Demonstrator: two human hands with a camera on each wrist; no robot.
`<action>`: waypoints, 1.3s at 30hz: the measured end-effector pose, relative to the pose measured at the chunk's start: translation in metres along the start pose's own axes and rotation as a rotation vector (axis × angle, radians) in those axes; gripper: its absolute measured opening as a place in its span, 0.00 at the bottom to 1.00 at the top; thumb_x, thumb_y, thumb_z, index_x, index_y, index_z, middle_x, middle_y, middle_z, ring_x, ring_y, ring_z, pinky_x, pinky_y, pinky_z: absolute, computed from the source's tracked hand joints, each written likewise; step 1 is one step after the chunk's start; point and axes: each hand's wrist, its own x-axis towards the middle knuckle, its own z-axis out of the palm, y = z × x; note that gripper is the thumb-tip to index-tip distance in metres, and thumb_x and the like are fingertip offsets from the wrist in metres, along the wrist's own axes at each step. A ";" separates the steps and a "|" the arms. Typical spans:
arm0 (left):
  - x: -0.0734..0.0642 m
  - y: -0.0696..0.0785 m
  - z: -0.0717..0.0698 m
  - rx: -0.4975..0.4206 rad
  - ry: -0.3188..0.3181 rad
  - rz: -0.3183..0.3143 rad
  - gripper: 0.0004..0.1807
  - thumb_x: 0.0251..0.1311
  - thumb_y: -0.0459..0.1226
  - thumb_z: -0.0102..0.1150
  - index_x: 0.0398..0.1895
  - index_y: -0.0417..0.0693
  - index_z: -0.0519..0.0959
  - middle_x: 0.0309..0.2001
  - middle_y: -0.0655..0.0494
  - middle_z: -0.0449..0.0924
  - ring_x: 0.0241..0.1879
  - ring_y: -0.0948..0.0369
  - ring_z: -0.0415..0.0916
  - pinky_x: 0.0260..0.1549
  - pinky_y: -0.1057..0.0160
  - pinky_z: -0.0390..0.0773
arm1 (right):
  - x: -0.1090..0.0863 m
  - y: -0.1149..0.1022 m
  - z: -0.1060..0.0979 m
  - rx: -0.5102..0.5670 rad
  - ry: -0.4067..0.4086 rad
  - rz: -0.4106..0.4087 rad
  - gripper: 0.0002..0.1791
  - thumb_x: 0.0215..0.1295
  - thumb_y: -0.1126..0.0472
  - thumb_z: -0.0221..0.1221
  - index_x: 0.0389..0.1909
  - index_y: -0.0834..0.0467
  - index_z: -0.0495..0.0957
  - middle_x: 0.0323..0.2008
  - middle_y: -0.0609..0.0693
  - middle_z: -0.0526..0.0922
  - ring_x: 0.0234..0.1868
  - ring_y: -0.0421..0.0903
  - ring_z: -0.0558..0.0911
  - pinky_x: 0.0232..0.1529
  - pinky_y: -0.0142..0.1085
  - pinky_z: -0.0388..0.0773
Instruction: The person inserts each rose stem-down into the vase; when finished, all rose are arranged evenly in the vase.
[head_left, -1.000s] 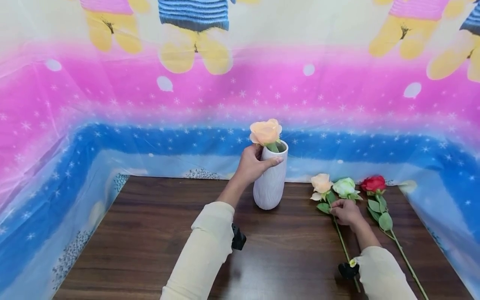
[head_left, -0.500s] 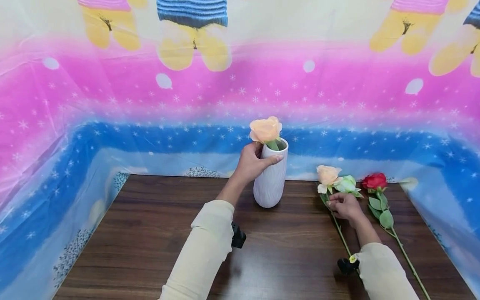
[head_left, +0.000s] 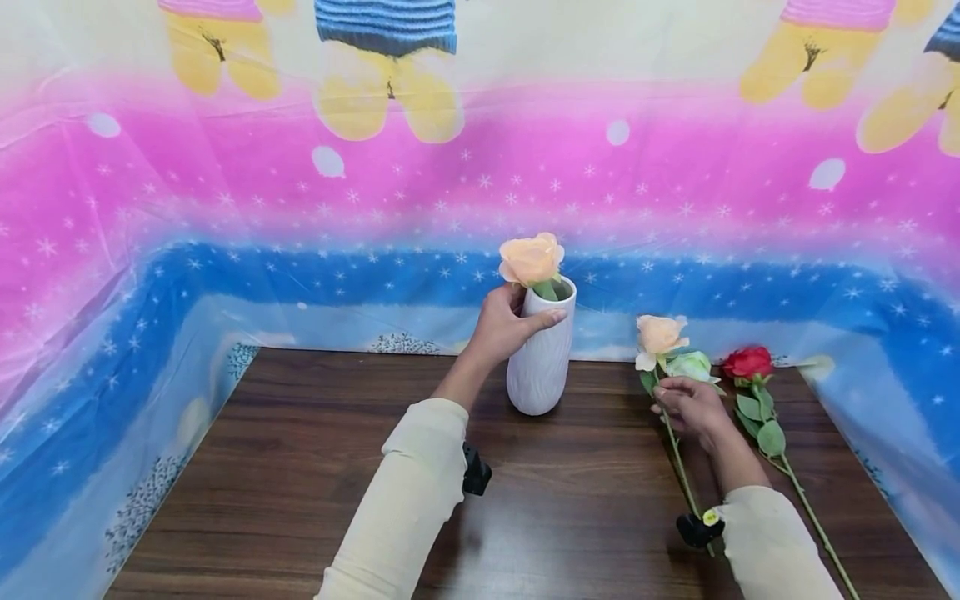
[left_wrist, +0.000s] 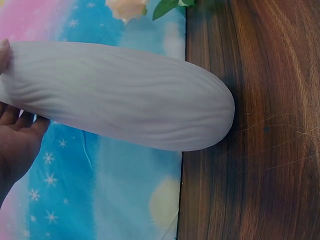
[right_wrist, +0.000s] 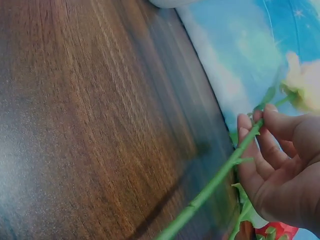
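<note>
Gently | your right hand [head_left: 696, 410] pinches the loose peach rose [head_left: 662, 334] by its stem [right_wrist: 214, 182], near the pale-green rose [head_left: 688, 364] | your left hand [head_left: 504, 327] grips the white vase [head_left: 540, 367] below its rim | best raise petals clear before turning

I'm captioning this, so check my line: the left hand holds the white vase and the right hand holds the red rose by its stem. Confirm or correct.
Wrong rose: in the head view, the right hand holds a peach rose by its stem. The left hand does hold the white vase.
</note>
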 end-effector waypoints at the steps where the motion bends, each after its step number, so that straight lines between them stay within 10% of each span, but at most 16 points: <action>1: 0.000 0.000 0.000 0.001 0.001 -0.001 0.31 0.62 0.41 0.71 0.68 0.46 0.73 0.63 0.47 0.80 0.63 0.51 0.80 0.62 0.49 0.80 | 0.000 0.000 0.000 0.024 -0.006 -0.001 0.14 0.76 0.62 0.56 0.55 0.66 0.73 0.29 0.36 0.85 0.31 0.32 0.85 0.33 0.30 0.83; 14: -0.003 -0.002 0.001 -0.011 0.002 -0.010 0.31 0.61 0.40 0.71 0.67 0.45 0.74 0.62 0.47 0.80 0.61 0.51 0.81 0.61 0.49 0.81 | -0.004 -0.013 0.002 0.094 -0.053 0.028 0.28 0.74 0.56 0.59 0.70 0.63 0.68 0.32 0.30 0.85 0.34 0.30 0.86 0.35 0.27 0.82; 22: -0.003 -0.002 0.001 -0.006 0.008 -0.009 0.31 0.61 0.40 0.72 0.66 0.44 0.74 0.62 0.46 0.81 0.61 0.51 0.81 0.61 0.50 0.81 | -0.011 -0.035 0.005 0.159 -0.032 -0.022 0.06 0.73 0.60 0.60 0.47 0.51 0.76 0.29 0.33 0.85 0.32 0.32 0.86 0.34 0.29 0.85; 39: 0.000 -0.001 0.001 0.006 0.007 0.001 0.32 0.62 0.41 0.71 0.68 0.46 0.73 0.63 0.47 0.80 0.62 0.51 0.80 0.62 0.49 0.81 | -0.031 -0.083 0.010 0.335 0.145 -0.225 0.10 0.67 0.64 0.65 0.28 0.47 0.80 0.29 0.37 0.79 0.29 0.32 0.84 0.31 0.30 0.86</action>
